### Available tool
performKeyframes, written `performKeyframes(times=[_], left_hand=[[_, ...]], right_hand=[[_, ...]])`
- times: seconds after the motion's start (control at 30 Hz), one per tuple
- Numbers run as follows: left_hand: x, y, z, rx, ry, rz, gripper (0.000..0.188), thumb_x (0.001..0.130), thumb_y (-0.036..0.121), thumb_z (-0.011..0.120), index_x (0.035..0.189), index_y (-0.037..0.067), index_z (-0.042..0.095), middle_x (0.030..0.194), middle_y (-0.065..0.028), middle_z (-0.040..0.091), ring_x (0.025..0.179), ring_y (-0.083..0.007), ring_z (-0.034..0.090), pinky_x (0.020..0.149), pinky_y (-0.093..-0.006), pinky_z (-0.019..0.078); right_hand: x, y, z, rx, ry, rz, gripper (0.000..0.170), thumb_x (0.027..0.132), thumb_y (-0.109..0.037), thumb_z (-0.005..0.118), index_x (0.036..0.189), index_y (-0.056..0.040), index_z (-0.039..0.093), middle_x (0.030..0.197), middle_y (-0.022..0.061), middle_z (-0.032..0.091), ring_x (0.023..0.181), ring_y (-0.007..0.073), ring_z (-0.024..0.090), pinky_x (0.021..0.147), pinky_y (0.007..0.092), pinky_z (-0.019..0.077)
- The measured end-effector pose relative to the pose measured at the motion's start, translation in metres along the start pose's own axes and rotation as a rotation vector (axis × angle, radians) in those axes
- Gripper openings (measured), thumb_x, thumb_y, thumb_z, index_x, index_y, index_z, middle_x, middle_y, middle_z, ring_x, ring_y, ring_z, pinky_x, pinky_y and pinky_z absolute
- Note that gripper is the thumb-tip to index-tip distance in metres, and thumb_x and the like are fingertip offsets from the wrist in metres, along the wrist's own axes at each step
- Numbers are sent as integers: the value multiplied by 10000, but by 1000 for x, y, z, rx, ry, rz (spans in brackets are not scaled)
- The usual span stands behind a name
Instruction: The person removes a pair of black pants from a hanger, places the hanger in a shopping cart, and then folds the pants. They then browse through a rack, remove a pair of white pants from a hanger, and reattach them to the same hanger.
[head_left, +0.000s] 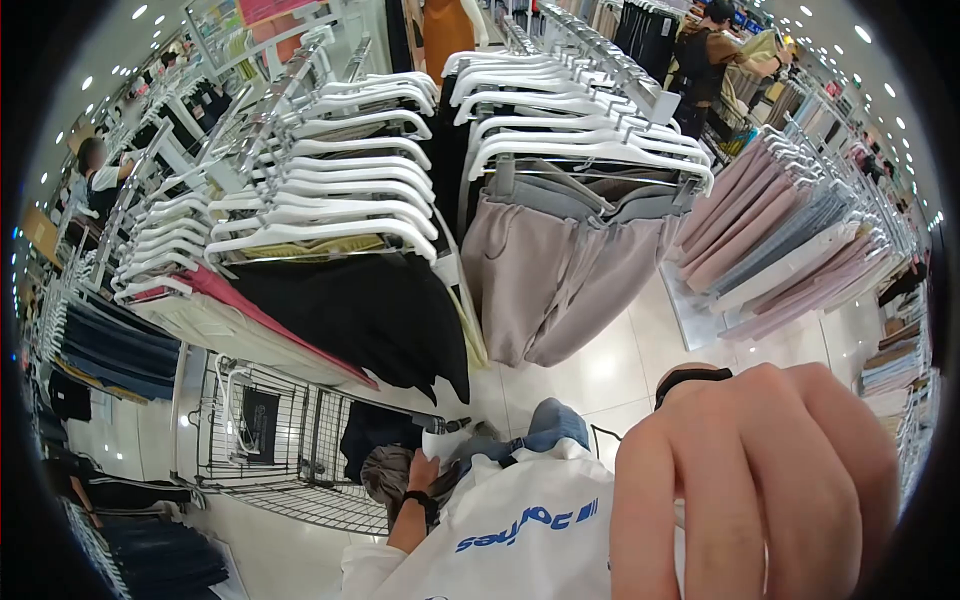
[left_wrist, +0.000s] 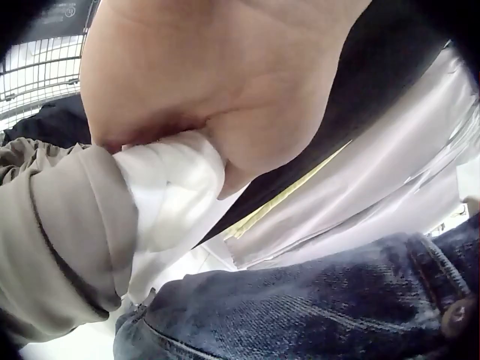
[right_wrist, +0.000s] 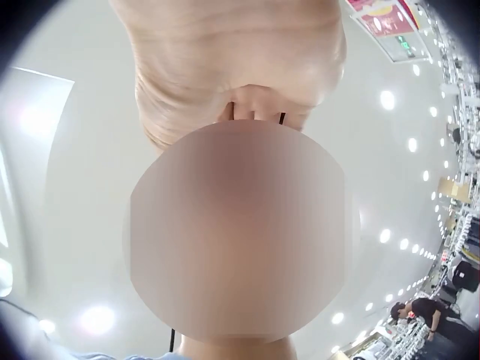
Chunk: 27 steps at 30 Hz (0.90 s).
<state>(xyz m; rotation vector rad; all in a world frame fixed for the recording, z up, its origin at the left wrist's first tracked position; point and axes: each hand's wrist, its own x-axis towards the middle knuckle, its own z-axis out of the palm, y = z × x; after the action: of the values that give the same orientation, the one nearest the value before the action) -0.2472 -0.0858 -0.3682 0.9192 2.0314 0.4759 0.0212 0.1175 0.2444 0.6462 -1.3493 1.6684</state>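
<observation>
Low beside the shopping cart, my left hand (head_left: 424,474) grips a bunched white cloth (left_wrist: 169,176), its thumb lying along the folds. A taupe garment (left_wrist: 75,232) is gathered against this cloth in the left wrist view and hangs by the cart in the head view. My right hand (head_left: 755,470) is raised close in front of the head camera, knuckles up and fingers bent downward. From the right wrist view it is right at my face, which is blurred, and its fingertips are hidden.
Black pants (head_left: 350,310) and mauve pants (head_left: 560,270) hang ahead on white hangers. At lower left stands a wire shopping cart (head_left: 280,480) with dark clothing in it. More racks line both sides, and a person (head_left: 705,60) is at the back right.
</observation>
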Motion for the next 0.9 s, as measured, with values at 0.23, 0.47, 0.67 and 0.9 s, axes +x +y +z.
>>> performKeyframes(times=[0.23,0.47,0.67,0.9], left_hand=[[18,27,13,137,25,-217,620,768,291,684,1223,-62,456,1207,-319,592,1132,-475,572,960,-502,476],[5,101,16,217,95,-433,790,732,402,754,1342,49,399,1403,-204,448,1323,-391,421,1036,-572,394],[4,143,19,271,78,-560,997,713,497,770,1478,65,300,1485,-190,372,1378,-388,354,1094,-569,318],[15,165,28,203,96,-524,1104,642,599,750,1487,29,328,1524,-184,350,1414,-398,316,1111,-554,320]], right_hand=[[-37,-16,-80,-238,-30,-109,368,765,-190,754,1043,37,671,1226,275,621,1131,364,630,904,436,525],[-170,-52,-159,-840,707,404,204,852,-89,666,1019,27,642,1148,164,639,1066,239,621,903,338,481],[-250,-56,-229,-1172,1162,414,272,877,-47,642,1137,-1,576,1164,122,603,1090,199,603,850,312,495],[-271,-64,-278,-1104,1001,466,524,852,-51,669,1333,37,480,1323,162,531,1233,250,528,929,371,508]])
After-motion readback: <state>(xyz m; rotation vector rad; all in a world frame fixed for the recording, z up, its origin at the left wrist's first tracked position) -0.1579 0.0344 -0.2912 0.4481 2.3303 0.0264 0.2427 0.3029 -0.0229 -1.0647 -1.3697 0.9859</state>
